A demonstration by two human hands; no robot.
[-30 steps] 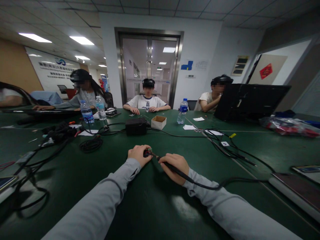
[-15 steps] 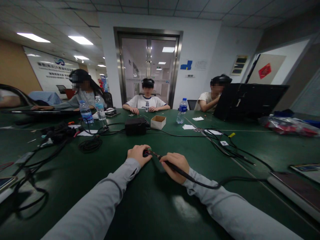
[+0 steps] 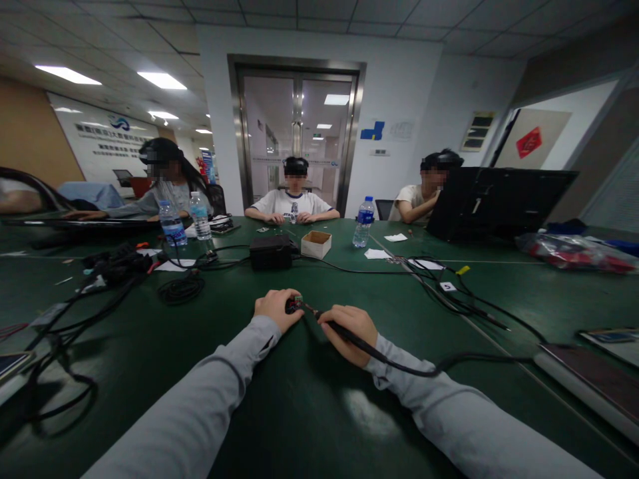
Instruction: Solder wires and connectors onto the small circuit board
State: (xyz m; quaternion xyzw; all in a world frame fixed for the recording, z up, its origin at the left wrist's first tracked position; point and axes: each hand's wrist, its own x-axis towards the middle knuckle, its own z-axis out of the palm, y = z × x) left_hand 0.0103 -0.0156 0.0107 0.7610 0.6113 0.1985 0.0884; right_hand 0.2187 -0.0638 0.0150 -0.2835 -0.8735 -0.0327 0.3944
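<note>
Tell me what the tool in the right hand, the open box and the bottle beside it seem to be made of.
Tool: smooth black, perhaps rubber or plastic; thin, brownish tip, possibly metal. Box: matte, likely cardboard, pale outside, brown inside. Bottle: apparently clear plastic, see-through with glossy highlights.

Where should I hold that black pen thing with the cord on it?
Probably by its dark handle, coming from the right, as the right hand does. The handle is long and slim like a pen; its thin tip points left toward the small part in the left hand, and the cord trails off rightward.
</note>
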